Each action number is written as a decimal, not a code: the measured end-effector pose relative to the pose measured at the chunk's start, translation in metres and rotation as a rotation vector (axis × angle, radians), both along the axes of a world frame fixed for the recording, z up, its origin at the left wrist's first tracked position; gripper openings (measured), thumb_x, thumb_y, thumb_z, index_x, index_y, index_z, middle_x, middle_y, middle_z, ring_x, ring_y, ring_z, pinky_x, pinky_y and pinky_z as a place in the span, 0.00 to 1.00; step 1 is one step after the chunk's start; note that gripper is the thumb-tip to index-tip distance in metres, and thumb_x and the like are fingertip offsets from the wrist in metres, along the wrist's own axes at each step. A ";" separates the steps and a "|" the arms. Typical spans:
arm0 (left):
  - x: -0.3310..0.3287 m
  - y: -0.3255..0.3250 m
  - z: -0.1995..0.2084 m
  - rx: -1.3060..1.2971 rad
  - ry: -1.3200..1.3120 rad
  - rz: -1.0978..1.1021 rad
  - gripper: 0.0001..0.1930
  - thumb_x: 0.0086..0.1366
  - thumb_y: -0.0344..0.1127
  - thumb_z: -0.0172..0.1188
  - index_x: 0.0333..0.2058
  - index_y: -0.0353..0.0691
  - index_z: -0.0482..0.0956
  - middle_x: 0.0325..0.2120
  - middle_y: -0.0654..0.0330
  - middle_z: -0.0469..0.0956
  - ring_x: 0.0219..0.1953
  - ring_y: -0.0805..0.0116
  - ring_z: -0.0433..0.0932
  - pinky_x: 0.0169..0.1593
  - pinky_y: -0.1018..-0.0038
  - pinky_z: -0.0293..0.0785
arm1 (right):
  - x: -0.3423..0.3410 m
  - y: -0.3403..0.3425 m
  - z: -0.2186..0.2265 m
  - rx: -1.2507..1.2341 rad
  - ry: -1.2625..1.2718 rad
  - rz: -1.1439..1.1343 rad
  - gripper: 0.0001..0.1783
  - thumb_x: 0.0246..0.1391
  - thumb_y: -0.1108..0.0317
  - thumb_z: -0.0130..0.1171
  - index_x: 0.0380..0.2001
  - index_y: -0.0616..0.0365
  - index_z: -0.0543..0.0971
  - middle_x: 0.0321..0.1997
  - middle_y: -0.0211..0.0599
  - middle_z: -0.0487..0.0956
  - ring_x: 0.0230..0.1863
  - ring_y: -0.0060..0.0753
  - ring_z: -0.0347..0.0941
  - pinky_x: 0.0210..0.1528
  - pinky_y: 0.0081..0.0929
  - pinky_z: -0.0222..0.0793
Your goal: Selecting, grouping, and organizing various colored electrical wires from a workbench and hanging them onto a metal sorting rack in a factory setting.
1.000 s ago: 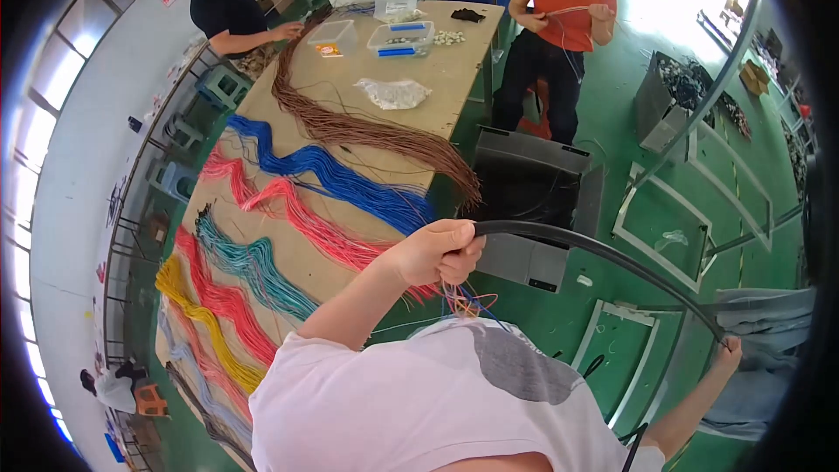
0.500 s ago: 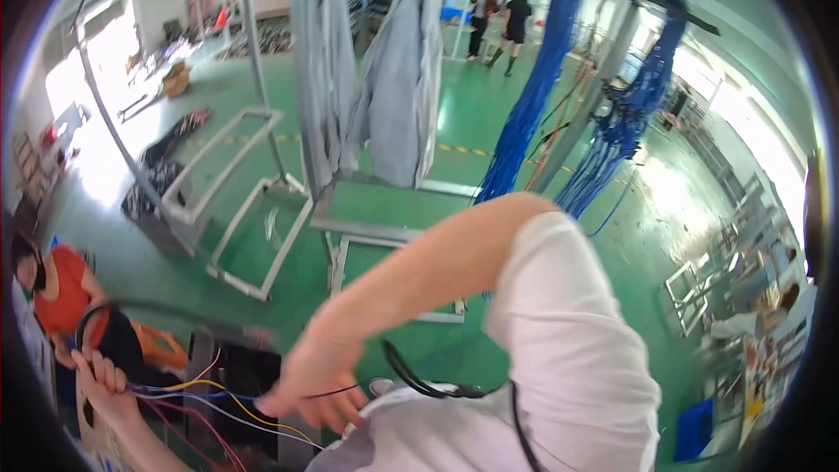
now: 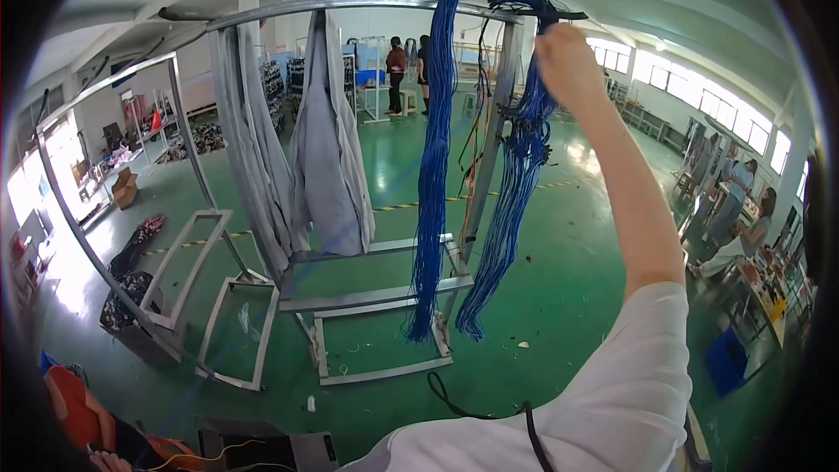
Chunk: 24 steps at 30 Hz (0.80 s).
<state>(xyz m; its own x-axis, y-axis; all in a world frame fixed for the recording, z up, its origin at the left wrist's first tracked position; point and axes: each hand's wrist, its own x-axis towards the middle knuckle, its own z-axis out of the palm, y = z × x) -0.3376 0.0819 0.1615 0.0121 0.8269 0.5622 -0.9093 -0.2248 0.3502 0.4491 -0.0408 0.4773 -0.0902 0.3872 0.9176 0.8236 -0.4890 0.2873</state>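
My right arm reaches up and forward to a metal rack. Its hand [image 3: 566, 63] is closed at the top of a bundle of blue wires [image 3: 511, 227] with black ends, which hangs from the rack's right end; its fingertips are partly hidden. A second strand of blue wires [image 3: 435, 166] hangs just left of it. Low at the left edge, my left hand [image 3: 108, 461] is closed on thin wires, a yellow wire [image 3: 205, 456] among them; the frame's edge cuts most of it off. A faint blurred blue line crosses the view toward it.
Grey sleeve-like covers [image 3: 328, 175] hang on the rack's rail [image 3: 376, 2]. A bare metal frame [image 3: 232, 297] stands to the left. A person in orange [image 3: 74, 406] is close at lower left, beside a dark box [image 3: 262, 450]. A blue bin [image 3: 725, 363] sits at right.
My right hand has gone from the wires by my left hand up to the blue bundle on the rack. The view has tilted up, leaving my left hand at the bottom edge.
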 end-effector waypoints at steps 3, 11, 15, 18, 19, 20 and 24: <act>0.053 -0.031 0.034 -0.401 0.105 0.663 0.11 0.61 0.43 0.46 0.33 0.42 0.66 0.09 0.67 0.53 0.09 0.76 0.52 0.12 0.81 0.51 | 0.071 -0.022 0.000 0.353 0.342 -0.181 0.08 0.46 0.67 0.46 0.26 0.53 0.75 0.33 0.50 0.73 0.36 0.51 0.70 0.39 0.39 0.67; 0.141 -0.035 0.035 -0.464 0.100 0.541 0.12 0.62 0.46 0.44 0.32 0.44 0.68 0.10 0.73 0.46 0.09 0.85 0.40 0.11 0.84 0.37 | 0.251 -0.048 0.043 1.053 1.122 1.317 0.12 0.53 0.64 0.44 0.35 0.62 0.70 0.29 0.37 0.73 0.29 0.32 0.70 0.36 0.29 0.68; 0.204 -0.058 0.058 -0.512 0.245 0.653 0.12 0.62 0.47 0.44 0.31 0.46 0.68 0.09 0.74 0.47 0.09 0.85 0.42 0.11 0.84 0.38 | 0.193 -0.045 0.141 0.719 0.690 1.366 0.13 0.51 0.64 0.47 0.33 0.63 0.72 0.34 0.36 0.74 0.39 0.28 0.69 0.42 0.23 0.64; 0.233 -0.053 0.051 -0.475 0.405 0.711 0.12 0.61 0.47 0.46 0.27 0.47 0.67 0.10 0.74 0.51 0.09 0.86 0.46 0.11 0.85 0.40 | 0.080 0.006 0.153 -0.118 0.334 0.582 0.15 0.51 0.60 0.45 0.35 0.58 0.75 0.33 0.33 0.75 0.37 0.25 0.69 0.45 0.21 0.60; 0.244 -0.052 0.045 -0.415 0.510 0.714 0.12 0.61 0.47 0.47 0.24 0.47 0.67 0.10 0.74 0.53 0.09 0.86 0.48 0.11 0.85 0.40 | 0.012 0.033 0.103 -0.186 0.003 0.660 0.14 0.47 0.62 0.48 0.33 0.59 0.75 0.32 0.34 0.75 0.37 0.27 0.69 0.44 0.23 0.60; 0.272 -0.050 0.049 -0.443 0.503 0.669 0.12 0.61 0.47 0.47 0.23 0.48 0.66 0.12 0.73 0.59 0.09 0.86 0.51 0.11 0.86 0.41 | -0.020 0.062 0.063 -0.530 0.566 0.881 0.13 0.48 0.64 0.46 0.34 0.60 0.73 0.34 0.37 0.74 0.40 0.34 0.69 0.46 0.28 0.62; 0.410 -0.036 0.070 -0.396 0.670 0.459 0.13 0.61 0.45 0.46 0.22 0.44 0.65 0.23 0.59 0.75 0.11 0.80 0.60 0.14 0.85 0.52 | -0.106 0.093 -0.106 -0.760 -0.127 0.915 0.09 0.40 0.73 0.49 0.30 0.56 0.72 0.31 0.40 0.70 0.37 0.41 0.67 0.42 0.31 0.64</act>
<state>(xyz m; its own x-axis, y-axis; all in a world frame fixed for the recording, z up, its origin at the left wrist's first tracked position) 0.0721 0.0456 0.2319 -0.1438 0.9627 0.2291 -0.3375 -0.2653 0.9032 0.3432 0.0525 0.3716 -0.6885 0.5715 0.4465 0.7225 0.5943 0.3534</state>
